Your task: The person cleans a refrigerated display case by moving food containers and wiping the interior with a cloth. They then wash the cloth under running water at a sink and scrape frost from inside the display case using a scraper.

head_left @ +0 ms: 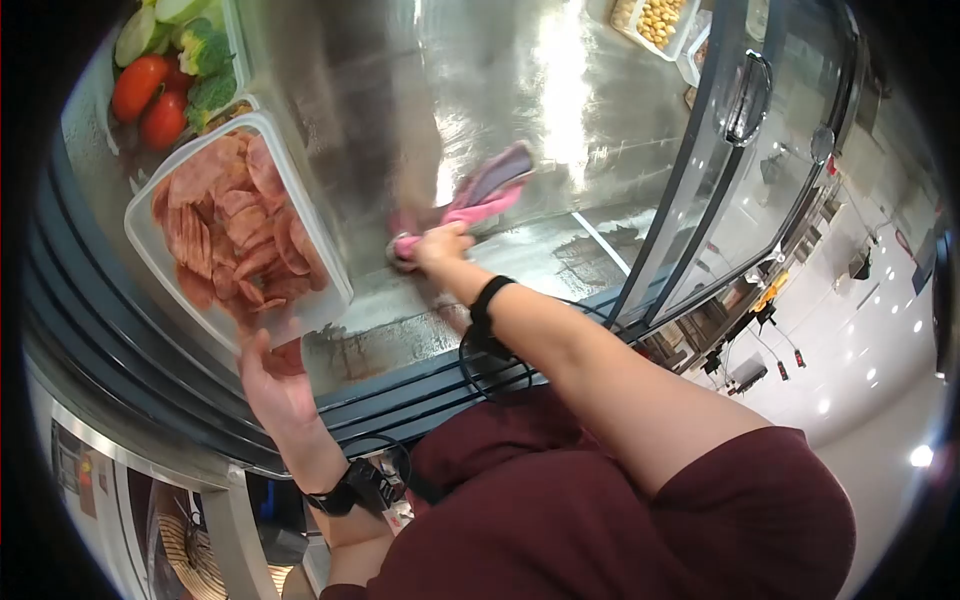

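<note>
A pink and grey cloth (490, 190) is in my right hand (440, 248), whose fingers are closed round it just above the wet metal surface (370, 200). The cloth is slightly blurred. My left hand (278, 385) is at the near edge of a translucent plastic tub (330, 312). Its thumb lies against the tub's wall, and the other fingers are partly hidden by the tub. Pink sliced sausage (235, 225) fills much of this tub.
Beyond the tub stands another clear container (235, 45) with tomatoes (140, 88), broccoli (205, 50) and green slices. Tubs of yellow beans (660, 20) stand at the far right. Sliding glass doors (740, 170) border the right; dark rails (130, 310) run along the near edge.
</note>
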A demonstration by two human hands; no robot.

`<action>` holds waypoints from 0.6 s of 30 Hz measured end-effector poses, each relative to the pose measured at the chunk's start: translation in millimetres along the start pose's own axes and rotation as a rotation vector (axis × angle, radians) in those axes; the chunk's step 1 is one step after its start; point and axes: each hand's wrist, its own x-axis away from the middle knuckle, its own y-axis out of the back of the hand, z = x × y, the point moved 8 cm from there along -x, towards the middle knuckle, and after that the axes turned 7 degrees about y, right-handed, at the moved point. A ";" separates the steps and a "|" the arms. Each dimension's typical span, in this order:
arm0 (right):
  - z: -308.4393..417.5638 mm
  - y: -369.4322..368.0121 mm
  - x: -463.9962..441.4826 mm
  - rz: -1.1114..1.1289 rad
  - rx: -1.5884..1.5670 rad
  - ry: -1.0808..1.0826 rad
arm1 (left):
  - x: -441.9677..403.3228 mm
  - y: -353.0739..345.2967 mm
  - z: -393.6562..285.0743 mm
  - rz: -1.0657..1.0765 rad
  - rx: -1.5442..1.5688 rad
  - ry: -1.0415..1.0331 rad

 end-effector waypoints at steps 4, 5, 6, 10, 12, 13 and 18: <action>-10.3 -59.4 33.1 0.175 -0.159 -0.173 | -0.5 2.2 -2.5 0.014 0.013 -0.024; 2.3 -69.6 34.3 0.390 -0.266 -0.139 | -0.2 0.3 -3.9 0.025 0.008 -0.036; 13.2 -76.0 36.7 0.605 -0.370 -0.111 | 3.4 -2.4 -6.7 0.030 -0.001 -0.046; 135.5 -1.2 52.3 0.956 -0.334 0.366 | 4.4 -1.2 -9.5 0.109 0.002 -0.052; 195.4 38.1 33.2 0.837 -0.060 0.713 | 1.7 4.0 -8.1 0.100 0.011 -0.029; 215.0 38.3 -14.2 0.737 0.197 0.781 | -0.1 4.4 -7.1 0.101 0.017 -0.018; 272.5 89.0 50.5 -0.301 0.368 1.778 | 1.3 3.2 -14.0 -0.014 0.013 -0.081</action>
